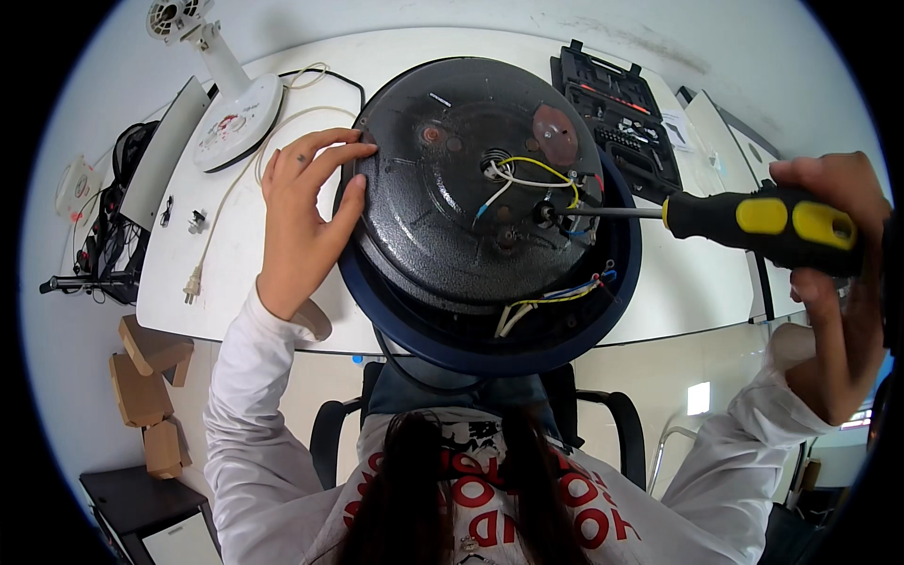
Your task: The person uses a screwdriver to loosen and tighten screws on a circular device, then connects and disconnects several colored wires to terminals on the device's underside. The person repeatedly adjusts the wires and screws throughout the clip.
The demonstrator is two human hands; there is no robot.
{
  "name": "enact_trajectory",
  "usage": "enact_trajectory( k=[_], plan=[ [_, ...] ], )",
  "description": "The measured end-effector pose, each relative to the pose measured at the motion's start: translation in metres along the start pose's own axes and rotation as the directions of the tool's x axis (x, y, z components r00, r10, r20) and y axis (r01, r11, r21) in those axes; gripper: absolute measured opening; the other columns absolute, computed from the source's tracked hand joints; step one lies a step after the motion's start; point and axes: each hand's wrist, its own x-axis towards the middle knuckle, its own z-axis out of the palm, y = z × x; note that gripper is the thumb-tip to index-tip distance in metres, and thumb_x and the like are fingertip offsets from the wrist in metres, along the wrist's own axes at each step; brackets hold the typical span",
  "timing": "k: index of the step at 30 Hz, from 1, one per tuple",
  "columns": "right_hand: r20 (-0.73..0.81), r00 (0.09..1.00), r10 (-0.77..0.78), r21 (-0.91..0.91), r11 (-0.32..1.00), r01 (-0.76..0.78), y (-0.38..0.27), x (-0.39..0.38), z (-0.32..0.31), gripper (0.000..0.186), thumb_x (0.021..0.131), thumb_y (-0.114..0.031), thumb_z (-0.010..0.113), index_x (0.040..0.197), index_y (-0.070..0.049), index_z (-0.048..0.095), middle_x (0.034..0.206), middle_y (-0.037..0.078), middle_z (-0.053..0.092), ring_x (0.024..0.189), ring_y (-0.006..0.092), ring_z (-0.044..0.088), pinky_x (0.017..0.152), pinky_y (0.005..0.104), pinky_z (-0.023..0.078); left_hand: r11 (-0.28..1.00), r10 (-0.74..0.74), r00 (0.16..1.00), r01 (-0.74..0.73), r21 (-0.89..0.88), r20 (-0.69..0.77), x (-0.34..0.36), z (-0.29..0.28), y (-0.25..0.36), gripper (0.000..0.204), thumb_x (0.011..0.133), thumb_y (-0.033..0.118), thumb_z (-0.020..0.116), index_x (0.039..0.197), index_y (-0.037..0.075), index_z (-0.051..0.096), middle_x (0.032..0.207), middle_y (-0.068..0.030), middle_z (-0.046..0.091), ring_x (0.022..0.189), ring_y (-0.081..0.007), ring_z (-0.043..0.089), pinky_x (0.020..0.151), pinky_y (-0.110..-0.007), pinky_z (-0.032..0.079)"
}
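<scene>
A round, black metal base [414,217] lies inside a dark blue ring-shaped housing [480,356] in front of me. My left hand [306,212] grips the base's left edge, thumb and fingers spread along it. In my right hand [838,217] is a screwdriver [763,226] with a black and yellow handle. Its shaft runs left to a small fitting [543,215] on the base. White and yellow-green wires [527,179] come out of a central hole beside it. More wires with ring terminals [556,297] show in the gap at the lower right. The screwdriver's tip is hard to see.
An open black tool case [626,118] stands at the back right of the white table [702,268]. A white fan stand [240,113] is at the back left, near a cord with a plug [191,285]. Cardboard boxes [141,386] lie at lower left. A chair armrest [621,424] shows below.
</scene>
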Motion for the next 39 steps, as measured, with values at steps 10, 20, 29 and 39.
enact_trajectory(
  k=[10,20,29,39],
  plan=[
    [-0.019,0.999,-0.038,0.127,0.991,0.04,-0.002,0.007,0.003,0.043,0.092,-0.037,0.06,0.123,-0.006,0.056,0.126,0.02,0.056,0.106,0.0279,0.063,0.079,0.0335,0.054,0.999,0.038,0.998,-0.038,0.003,-0.041,0.001,0.001,0.006,0.025,0.083,0.009,0.064,0.107,0.012,0.071,0.121,-0.0039,0.063,0.119,-0.0253,0.053,0.108,-0.042,0.028],
    [-0.028,0.998,0.053,0.037,0.998,-0.052,-0.007,-0.005,0.004,0.047,0.092,-0.038,0.063,0.126,-0.007,0.056,0.12,0.018,0.059,0.1,0.0261,0.065,0.081,0.0326,0.055,0.992,0.117,0.987,-0.121,-0.021,-0.111,-0.003,-0.009,0.029,0.023,0.081,0.007,0.062,0.101,0.014,0.072,0.12,-0.0021,0.063,0.12,-0.0262,0.054,0.11,-0.053,0.025],
    [-0.066,0.956,0.287,0.065,0.957,-0.282,-0.007,-0.006,0.013,0.053,0.091,-0.04,0.063,0.132,-0.008,0.052,0.121,0.017,0.06,0.097,0.0259,0.067,0.083,0.033,0.056,0.974,0.213,0.976,-0.209,0.091,-0.037,-0.001,-0.013,0.059,0.025,0.08,0.003,0.061,0.099,0.015,0.073,0.121,-0.0027,0.065,0.125,-0.0299,0.053,0.113,-0.058,0.022],
    [-0.008,0.996,0.085,0.181,0.98,-0.082,0.002,-0.011,0.006,0.064,0.089,-0.031,0.066,0.142,-0.006,0.044,0.137,0.022,0.054,0.123,0.0326,0.058,0.094,0.0385,0.055,0.971,0.213,0.976,-0.216,0.103,0.047,-0.012,-0.011,0.061,0.025,0.079,0.004,0.062,0.098,0.014,0.073,0.12,-0.0021,0.065,0.125,-0.0278,0.052,0.114,-0.057,0.018]
  ],
)
